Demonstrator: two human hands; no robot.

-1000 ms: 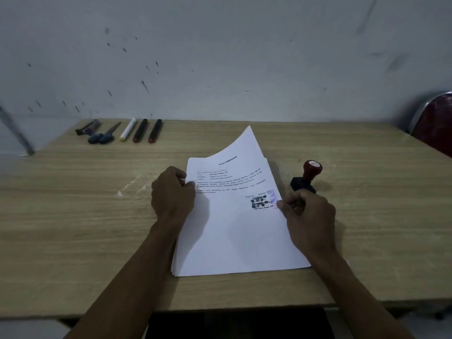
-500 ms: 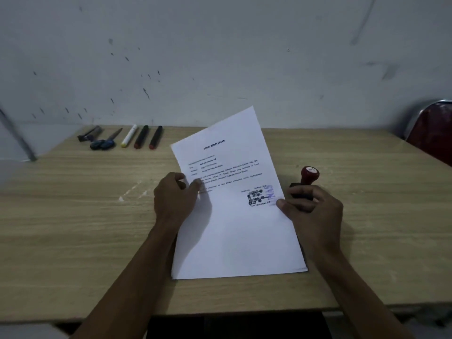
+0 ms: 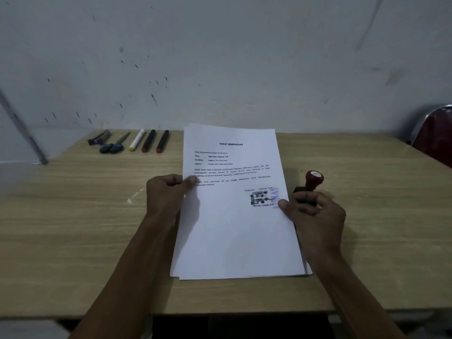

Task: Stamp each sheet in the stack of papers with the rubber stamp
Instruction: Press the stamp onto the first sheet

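White paper is held at both side edges. The left hand (image 3: 168, 194) grips the left edge of the top sheet (image 3: 234, 216): the thumb lies on the printed face beside the text lines, and the fingers are curled behind the edge. The right hand (image 3: 315, 216) pinches the right edge of the same sheet, thumb tip on the face just beside the stamp mark (image 3: 263, 198); the remaining fingers are curled behind and to the right of the edge.

The sheet is tilted, far edge raised off the surface and near edge resting on the stack of papers (image 3: 244, 275), whose lower edges show beneath it near the front of the table (image 3: 73, 241). The sheet carries a printed heading, several text lines, and a dark stamp mark with a purple imprint at its right, located directly left of the right thumb.

The rubber stamp (image 3: 311, 183), red handle on a black base, stands on the table just beyond the right-hand fingers. Whether the fingers touch its base cannot be determined.

At the far left of the table lie scissors (image 3: 113, 145), a white marker (image 3: 136, 140) and two dark markers (image 3: 155, 141). A red chair (image 3: 433, 140) stands at the right edge.
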